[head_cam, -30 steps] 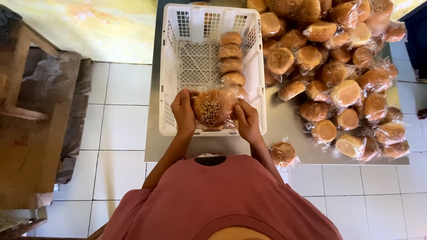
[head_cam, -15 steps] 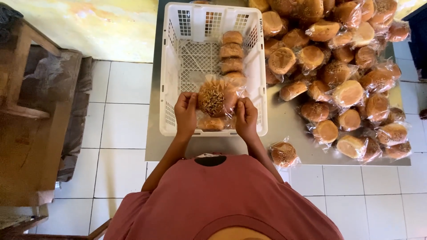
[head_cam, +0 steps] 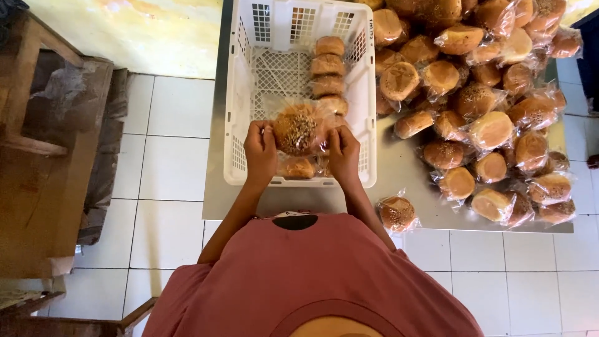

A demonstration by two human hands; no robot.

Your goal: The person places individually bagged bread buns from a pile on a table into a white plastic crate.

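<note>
Head view: both hands grip one wrapped bun over a white crate.
Left hand (head_cam: 261, 148) at 9 o'clock, right hand (head_cam: 344, 150) at 3 o'clock of the bun (head_cam: 296, 130); crate (head_cam: 244, 100) holds a row of buns (head_cam: 329, 75).

A heap of wrapped buns (head_cam: 474, 106) on the metal table (head_cam: 412, 187), a wooden bench (head_cam: 43, 156) beside white floor tiles (head_cam: 168, 168)

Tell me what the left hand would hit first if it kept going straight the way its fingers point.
The left hand points up the crate. Past the wrapped bun it holds, the way looks free over the mesh floor to the far wall, though depth is hard to judge.
</note>
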